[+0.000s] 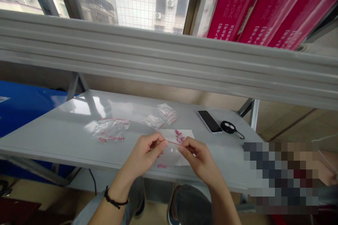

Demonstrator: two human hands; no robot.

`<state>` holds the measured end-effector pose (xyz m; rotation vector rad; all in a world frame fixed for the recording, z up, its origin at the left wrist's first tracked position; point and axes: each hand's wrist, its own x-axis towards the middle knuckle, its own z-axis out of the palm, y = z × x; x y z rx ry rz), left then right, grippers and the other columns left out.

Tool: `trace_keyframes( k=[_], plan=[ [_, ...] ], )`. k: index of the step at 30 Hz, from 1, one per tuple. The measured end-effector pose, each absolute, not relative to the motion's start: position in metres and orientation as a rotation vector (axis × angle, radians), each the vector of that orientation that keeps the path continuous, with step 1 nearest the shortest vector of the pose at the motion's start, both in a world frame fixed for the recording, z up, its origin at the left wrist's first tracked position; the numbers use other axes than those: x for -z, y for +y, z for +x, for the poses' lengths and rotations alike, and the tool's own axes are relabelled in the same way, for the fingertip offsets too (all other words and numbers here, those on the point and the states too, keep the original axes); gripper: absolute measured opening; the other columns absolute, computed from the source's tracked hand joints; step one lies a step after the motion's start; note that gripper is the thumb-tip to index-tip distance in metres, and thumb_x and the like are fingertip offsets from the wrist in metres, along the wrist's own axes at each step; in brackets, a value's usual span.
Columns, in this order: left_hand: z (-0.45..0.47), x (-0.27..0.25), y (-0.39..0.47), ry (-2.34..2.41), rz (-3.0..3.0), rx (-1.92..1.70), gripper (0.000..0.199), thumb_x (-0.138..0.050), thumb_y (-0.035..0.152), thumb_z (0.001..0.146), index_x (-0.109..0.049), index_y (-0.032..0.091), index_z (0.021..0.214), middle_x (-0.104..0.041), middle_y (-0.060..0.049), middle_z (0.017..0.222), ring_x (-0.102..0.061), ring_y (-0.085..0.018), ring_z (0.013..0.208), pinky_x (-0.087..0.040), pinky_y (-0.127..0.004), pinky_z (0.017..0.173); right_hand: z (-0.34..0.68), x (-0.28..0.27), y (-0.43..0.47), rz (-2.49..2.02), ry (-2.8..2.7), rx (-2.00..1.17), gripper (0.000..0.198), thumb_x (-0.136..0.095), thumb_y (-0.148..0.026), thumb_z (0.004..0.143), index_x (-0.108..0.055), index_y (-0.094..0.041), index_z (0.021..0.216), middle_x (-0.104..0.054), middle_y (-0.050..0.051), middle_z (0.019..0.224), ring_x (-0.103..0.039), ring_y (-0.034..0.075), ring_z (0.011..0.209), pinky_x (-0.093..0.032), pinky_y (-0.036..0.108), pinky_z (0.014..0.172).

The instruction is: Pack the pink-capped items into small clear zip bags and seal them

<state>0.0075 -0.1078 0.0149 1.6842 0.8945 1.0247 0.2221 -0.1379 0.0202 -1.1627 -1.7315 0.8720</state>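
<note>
A clear zip bag (171,154) with a red seal line hangs between my hands over the shelf's front part. Pinched at the left end of the seal are the fingers of my left hand (151,149); my right hand (196,153) pinches the right end, so both are closed on the bag. Small pink pieces (161,166) show at its bottom. Behind it lies a white paper sheet (188,133), partly hidden by the bag and my right hand. Several round pink pieces (179,135) rest on that sheet.
Left on the grey table (66,126) lies a larger clear bag (112,128) with red pieces. Small empty-looking clear bags (167,112) sit behind my hands. A phone (210,121) and a black round case (228,127) are at right. A grey beam (158,56) crosses above.
</note>
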Motion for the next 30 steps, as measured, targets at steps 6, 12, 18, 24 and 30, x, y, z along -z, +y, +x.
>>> trace_keyframes(
  k=[6,12,18,24,30],
  plan=[
    [-0.007,-0.025,-0.108,0.943,1.794,-0.994,0.031,-0.057,0.039,0.096,-0.059,0.018,0.072,-0.053,0.003,0.064,-0.049,-0.013,0.063,-0.037,-0.024,0.06,0.213,-0.026,-0.142,-1.118,-1.791,-0.817,0.03,-0.055,-0.032,0.099,-0.054,-0.02,0.072,-0.049,-0.004,0.068,-0.043,0.012,0.066,-0.033,0.026,0.061],
    [-0.055,-0.045,-0.109,1.089,1.974,-0.92,0.03,-0.052,0.041,0.098,-0.064,0.021,0.08,-0.061,0.001,0.074,-0.056,-0.016,0.072,-0.042,-0.025,0.067,0.215,-0.026,-0.14,-1.131,-1.794,-0.927,0.024,-0.053,-0.036,0.1,-0.062,-0.021,0.083,-0.053,-0.002,0.073,-0.047,0.014,0.069,-0.036,0.026,0.062],
    [-0.13,-0.039,-0.064,1.474,2.171,-0.69,0.032,-0.046,0.045,0.096,-0.069,0.023,0.092,-0.073,-0.003,0.09,-0.065,-0.024,0.087,-0.049,-0.03,0.079,0.246,-0.026,-0.137,-1.158,-1.638,-0.93,0.027,-0.058,-0.043,0.096,-0.063,-0.021,0.081,-0.05,-0.003,0.071,-0.045,0.014,0.065,-0.035,0.025,0.06],
    [-0.155,-0.024,-0.01,1.917,2.327,-0.463,0.033,-0.042,0.027,0.091,-0.07,0.018,0.106,-0.075,-0.01,0.103,-0.068,-0.029,0.1,-0.049,-0.039,0.093,0.253,-0.02,-0.137,-1.107,-1.586,-0.992,0.028,-0.06,-0.044,0.094,-0.064,-0.021,0.08,-0.048,-0.003,0.07,-0.045,0.013,0.065,-0.035,0.024,0.06],
    [-0.085,-0.028,0.003,1.715,2.567,-0.406,0.045,-0.045,0.021,0.09,-0.059,0.014,0.132,-0.061,-0.017,0.134,-0.052,-0.033,0.127,-0.037,-0.05,0.11,0.266,-0.015,-0.134,-1.157,-1.56,-0.92,0.029,-0.058,-0.044,0.095,-0.066,-0.02,0.082,-0.051,-0.002,0.07,-0.048,0.015,0.067,-0.037,0.025,0.061]
  ],
)
